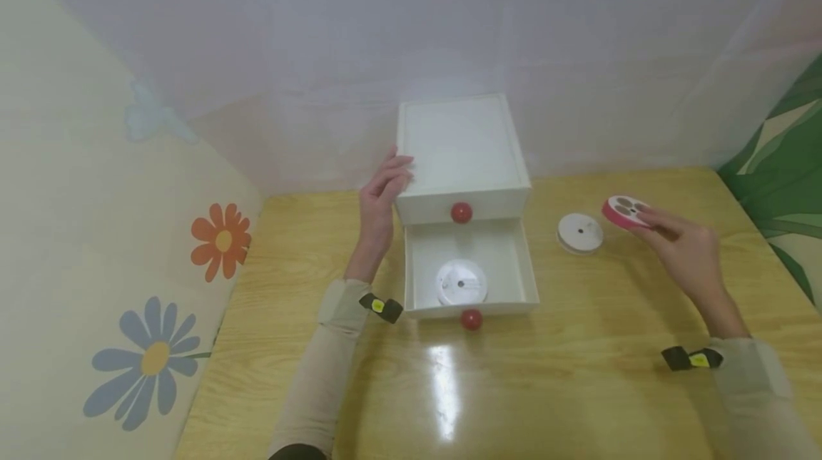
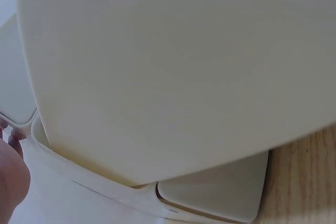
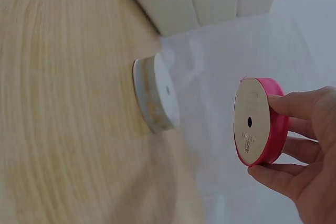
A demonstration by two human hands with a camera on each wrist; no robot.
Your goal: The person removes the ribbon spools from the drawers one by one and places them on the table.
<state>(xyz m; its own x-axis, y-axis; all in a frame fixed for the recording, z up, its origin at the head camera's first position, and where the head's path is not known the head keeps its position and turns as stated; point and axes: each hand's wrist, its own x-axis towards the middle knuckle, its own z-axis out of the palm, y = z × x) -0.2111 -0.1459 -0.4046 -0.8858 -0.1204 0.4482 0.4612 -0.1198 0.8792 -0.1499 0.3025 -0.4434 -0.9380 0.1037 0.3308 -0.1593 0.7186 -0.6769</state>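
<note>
My right hand (image 1: 690,257) pinches a spool of pink ribbon (image 3: 262,121) by its rim, raised above the table. Beside it, a second ribbon spool (image 1: 580,233) lies on the wood, with pale ribbon showing on its side in the right wrist view. A small white drawer cabinet (image 1: 459,146) stands in the middle with its lower drawer (image 1: 529,282) pulled out. Inside that drawer lies a white spool (image 1: 462,282). My left hand (image 1: 384,192) rests on the cabinet's upper left edge. In the left wrist view the drawer's side hides most of the scene.
Red round knobs (image 1: 472,319) are on the drawer fronts. The wooden table (image 1: 289,374) meets a pale cloth backdrop (image 1: 334,53) behind the cabinet. A wall panel with painted flowers (image 1: 154,360) borders the left, and a green leaf pattern (image 1: 790,160) the right.
</note>
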